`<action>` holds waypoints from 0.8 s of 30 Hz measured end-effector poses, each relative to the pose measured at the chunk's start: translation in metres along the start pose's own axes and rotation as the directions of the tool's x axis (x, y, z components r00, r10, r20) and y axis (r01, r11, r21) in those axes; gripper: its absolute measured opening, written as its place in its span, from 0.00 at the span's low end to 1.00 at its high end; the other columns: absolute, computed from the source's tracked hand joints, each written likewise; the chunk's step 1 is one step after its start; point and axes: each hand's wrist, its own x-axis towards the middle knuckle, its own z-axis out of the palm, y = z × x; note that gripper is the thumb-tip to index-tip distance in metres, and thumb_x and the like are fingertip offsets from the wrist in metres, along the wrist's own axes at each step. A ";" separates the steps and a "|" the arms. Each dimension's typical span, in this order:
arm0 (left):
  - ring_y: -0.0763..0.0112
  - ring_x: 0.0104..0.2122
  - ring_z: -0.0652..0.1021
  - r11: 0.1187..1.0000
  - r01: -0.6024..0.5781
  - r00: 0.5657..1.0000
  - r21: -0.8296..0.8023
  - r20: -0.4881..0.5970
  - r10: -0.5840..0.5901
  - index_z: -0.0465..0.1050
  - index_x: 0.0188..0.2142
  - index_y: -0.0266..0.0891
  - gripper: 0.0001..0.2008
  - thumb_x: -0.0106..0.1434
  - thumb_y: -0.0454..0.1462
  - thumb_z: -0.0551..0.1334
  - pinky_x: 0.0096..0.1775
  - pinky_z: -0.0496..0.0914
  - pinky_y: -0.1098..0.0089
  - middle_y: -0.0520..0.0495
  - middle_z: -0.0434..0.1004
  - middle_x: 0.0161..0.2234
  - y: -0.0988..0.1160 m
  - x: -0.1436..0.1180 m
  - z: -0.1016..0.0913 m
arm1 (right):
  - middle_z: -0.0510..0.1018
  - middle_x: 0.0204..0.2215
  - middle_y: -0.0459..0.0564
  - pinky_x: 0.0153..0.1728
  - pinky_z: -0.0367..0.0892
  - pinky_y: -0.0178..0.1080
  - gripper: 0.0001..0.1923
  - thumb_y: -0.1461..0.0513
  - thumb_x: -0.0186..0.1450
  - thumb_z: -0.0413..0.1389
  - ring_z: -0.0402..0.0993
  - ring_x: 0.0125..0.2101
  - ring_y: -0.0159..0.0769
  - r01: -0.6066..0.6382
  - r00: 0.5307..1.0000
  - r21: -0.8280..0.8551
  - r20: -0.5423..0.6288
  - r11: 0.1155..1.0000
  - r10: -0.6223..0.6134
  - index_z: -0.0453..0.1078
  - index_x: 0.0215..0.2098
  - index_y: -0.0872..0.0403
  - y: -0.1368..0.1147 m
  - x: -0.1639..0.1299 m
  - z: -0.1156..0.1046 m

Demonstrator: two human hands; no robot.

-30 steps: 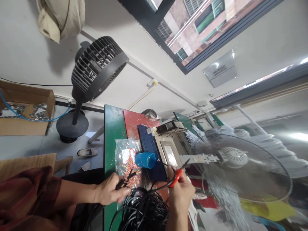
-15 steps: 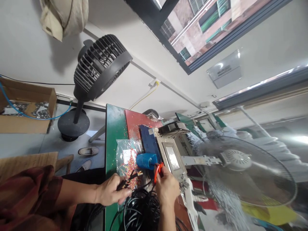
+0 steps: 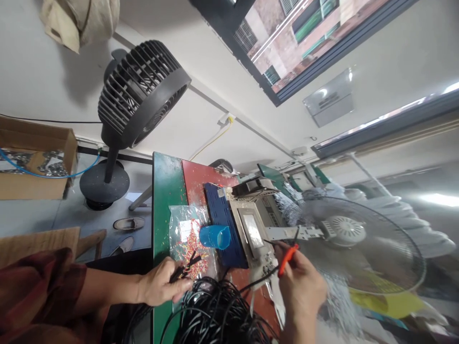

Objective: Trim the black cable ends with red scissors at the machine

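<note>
Black floor fan [image 3: 138,93], cardboard box [image 3: 34,167], blue cup [image 3: 215,237], desk fan [image 3: 353,243] beside the green-edged table [image 3: 163,186]

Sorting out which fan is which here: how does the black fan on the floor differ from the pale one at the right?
The black floor fan is dark, sharp and smaller in frame; the pale grey wire-cage fan is light, larger and blurred. The black fan stands on a round base on the floor beyond the green table, while the pale fan sits close by at bench height. Both have round grilles.

We see the cup [image 3: 215,237] on the table [image 3: 163,191] between the bag [image 3: 186,234] and the machine [image 3: 251,229], the cable coil [image 3: 218,315] nearer us.
</note>
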 end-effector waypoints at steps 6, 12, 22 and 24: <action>0.81 0.20 0.67 1.000 -0.013 1.000 0.027 -0.007 0.013 0.61 0.19 0.36 0.21 0.64 0.46 0.48 0.33 0.65 0.78 0.54 0.64 0.16 0.004 0.000 -0.001 | 0.78 0.32 0.56 0.22 0.53 0.34 0.20 0.51 0.62 0.46 0.69 0.27 0.40 0.024 0.994 -0.292 0.113 0.956 0.010 0.73 0.43 0.51 0.004 0.026 0.006; 0.81 0.19 0.67 0.998 -0.057 0.998 0.029 -0.026 0.058 0.62 0.21 0.36 0.21 0.65 0.45 0.47 0.34 0.66 0.78 0.54 0.65 0.16 0.005 0.000 0.000 | 0.78 0.35 0.54 0.21 0.52 0.33 0.16 0.55 0.63 0.47 0.70 0.27 0.38 0.071 0.983 -0.334 0.185 0.940 -0.009 0.73 0.43 0.48 -0.001 0.028 0.015; 0.81 0.19 0.67 0.995 -0.095 0.995 0.030 -0.021 0.096 0.62 0.21 0.36 0.21 0.65 0.44 0.47 0.35 0.66 0.77 0.54 0.64 0.15 0.007 0.001 -0.001 | 0.78 0.35 0.53 0.22 0.52 0.33 0.17 0.54 0.63 0.47 0.71 0.29 0.39 0.071 0.977 -0.348 0.213 0.935 0.005 0.72 0.44 0.48 0.003 0.031 0.021; 0.81 0.19 0.68 0.994 -0.101 0.994 0.027 -0.024 0.102 0.61 0.19 0.36 0.21 0.65 0.44 0.47 0.35 0.66 0.77 0.54 0.64 0.15 0.006 0.002 -0.001 | 0.78 0.36 0.53 0.22 0.52 0.33 0.17 0.54 0.63 0.46 0.71 0.30 0.39 0.071 0.976 -0.344 0.216 0.936 0.005 0.71 0.45 0.48 0.003 0.031 0.021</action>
